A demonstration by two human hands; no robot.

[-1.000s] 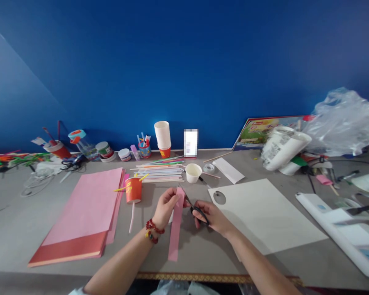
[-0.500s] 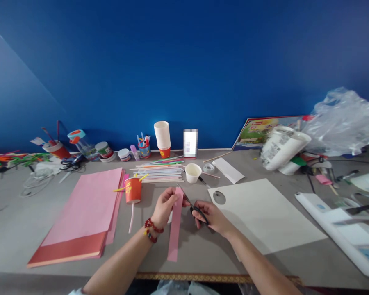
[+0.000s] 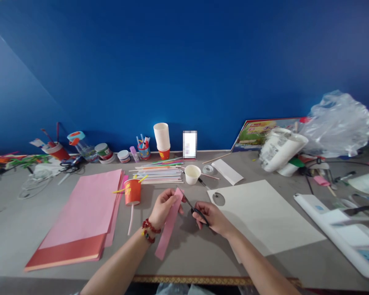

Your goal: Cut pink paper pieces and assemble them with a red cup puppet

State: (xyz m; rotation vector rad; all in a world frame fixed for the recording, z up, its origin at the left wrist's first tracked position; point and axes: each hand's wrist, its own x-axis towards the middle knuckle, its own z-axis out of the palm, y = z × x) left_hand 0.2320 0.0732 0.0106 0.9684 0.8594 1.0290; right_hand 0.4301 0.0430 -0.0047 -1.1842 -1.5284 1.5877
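My left hand [image 3: 164, 209] pinches a long pink paper strip [image 3: 169, 231] near its upper end, and the strip's lower end slants down toward the left. In my right hand [image 3: 211, 217] is a pair of black-handled scissors [image 3: 191, 205], its fingers closed round the handles. The blades point up and left, at the strip's top end; whether they touch the paper I cannot tell. Left of my hands stands a red paper cup [image 3: 133, 192] with yellow straw pieces at its top and a pale pink straw below it. Just beyond my hands is a small white cup [image 3: 192, 175].
Pink and red paper sheets [image 3: 83, 209] lie at the left. A large white sheet [image 3: 264, 217] with a round cut-out covers the right. Straws [image 3: 158, 174] lie in a row behind, near stacked paper cups [image 3: 162, 137]. A white power strip [image 3: 335, 233] sits far right.
The pink strip's lower end has swung to the left, so the strip now slants more. My left hand has turned slightly; the scissors stay close to the strip's top.
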